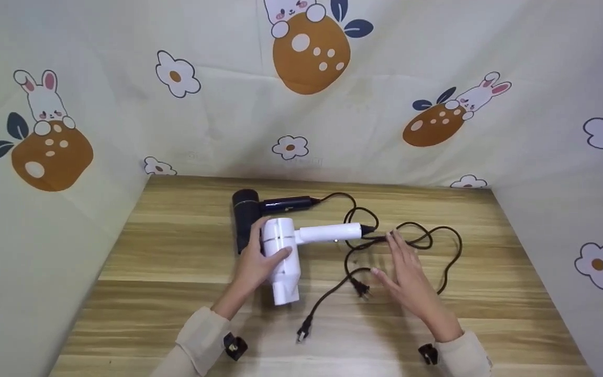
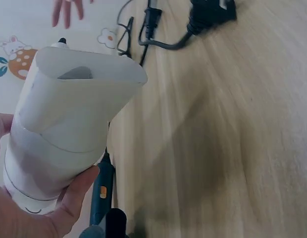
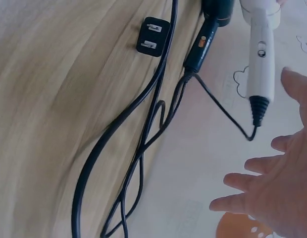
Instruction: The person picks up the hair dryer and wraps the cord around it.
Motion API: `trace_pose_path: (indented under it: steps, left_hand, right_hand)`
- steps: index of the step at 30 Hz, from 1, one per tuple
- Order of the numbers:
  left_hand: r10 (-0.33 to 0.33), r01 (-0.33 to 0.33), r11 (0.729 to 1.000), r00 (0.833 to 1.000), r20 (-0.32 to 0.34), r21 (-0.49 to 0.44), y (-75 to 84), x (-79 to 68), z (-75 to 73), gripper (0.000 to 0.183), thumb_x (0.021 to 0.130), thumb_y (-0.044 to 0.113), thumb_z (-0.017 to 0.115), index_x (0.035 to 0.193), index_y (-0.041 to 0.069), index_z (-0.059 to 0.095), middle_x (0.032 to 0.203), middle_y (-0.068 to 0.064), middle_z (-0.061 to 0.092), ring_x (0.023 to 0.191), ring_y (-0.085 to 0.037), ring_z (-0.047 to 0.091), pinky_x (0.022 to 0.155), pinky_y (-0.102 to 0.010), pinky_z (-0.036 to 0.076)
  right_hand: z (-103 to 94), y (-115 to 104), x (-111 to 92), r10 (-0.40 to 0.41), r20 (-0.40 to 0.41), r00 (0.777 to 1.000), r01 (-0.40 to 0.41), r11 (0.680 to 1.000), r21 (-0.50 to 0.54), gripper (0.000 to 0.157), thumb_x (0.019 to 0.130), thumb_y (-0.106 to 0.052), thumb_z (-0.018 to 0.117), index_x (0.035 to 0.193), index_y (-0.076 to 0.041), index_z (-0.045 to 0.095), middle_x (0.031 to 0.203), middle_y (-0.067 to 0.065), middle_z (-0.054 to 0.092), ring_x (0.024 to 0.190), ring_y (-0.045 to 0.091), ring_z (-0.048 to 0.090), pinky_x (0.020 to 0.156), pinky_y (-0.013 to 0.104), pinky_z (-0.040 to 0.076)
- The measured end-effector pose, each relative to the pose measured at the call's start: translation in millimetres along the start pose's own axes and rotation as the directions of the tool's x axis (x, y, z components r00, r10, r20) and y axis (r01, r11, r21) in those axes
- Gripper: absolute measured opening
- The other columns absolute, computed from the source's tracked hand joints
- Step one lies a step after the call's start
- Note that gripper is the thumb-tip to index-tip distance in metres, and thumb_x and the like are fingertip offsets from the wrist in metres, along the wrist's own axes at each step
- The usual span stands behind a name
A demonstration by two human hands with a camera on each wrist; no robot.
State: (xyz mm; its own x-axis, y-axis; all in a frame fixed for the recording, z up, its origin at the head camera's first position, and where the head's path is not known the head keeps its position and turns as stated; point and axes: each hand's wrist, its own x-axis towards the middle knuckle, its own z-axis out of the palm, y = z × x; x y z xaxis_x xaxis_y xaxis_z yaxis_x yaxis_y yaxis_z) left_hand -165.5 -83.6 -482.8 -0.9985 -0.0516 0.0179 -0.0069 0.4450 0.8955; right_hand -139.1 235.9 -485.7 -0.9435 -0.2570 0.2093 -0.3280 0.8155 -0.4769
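My left hand grips a white hair dryer around its barrel, thumb across the near side. The dryer's handle points right, and its flat nozzle faces the left wrist camera. My right hand is held out with spread fingers over the black cords, holding nothing; in the right wrist view it is beside the white handle's cord end. Behind the white dryer lies a dark hair dryer on the table, partly hidden by my left hand and the white dryer.
Two plugs, one near the front and another further back, lie on the wooden table. Loops of cord spread to the right. A cloth with rabbit and flower prints hangs around the back and sides.
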Motion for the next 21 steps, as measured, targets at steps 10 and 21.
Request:
trace_pose_path:
  steps: [10, 21]
  left_hand:
    - [-0.039, 0.029, 0.925, 0.999, -0.019, -0.379, 18.9, -12.4, -2.2, 0.090, 0.077, 0.018, 0.071, 0.147, 0.017, 0.015, 0.121, -0.026, 0.047, 0.096, -0.030, 0.057, 0.075, -0.038, 0.053]
    - [-0.163, 0.326, 0.613, 0.944, 0.288, -0.719, 31.1, -31.2, -7.4, 0.051, 0.085, 0.017, 0.052, 0.129, 0.003, 0.032, 0.087, -0.004, 0.059, 0.077, -0.016, 0.061, 0.067, -0.029, 0.051]
  right_hand:
    - [0.5, -3, 5, 0.119, -0.008, 0.993, -0.102, 0.881, 0.463, 0.075, 0.093, -0.022, 0.055, 0.150, -0.012, 0.007, 0.152, 0.021, 0.017, 0.134, 0.043, 0.029, 0.109, 0.055, 0.026]
    - [17.2, -24, 21, 0.136, -0.038, 0.990, -0.067, 0.691, 0.720, 0.074, 0.093, -0.006, 0.051, 0.147, -0.001, 0.001, 0.148, 0.030, 0.021, 0.136, 0.040, 0.026, 0.111, 0.046, 0.024]
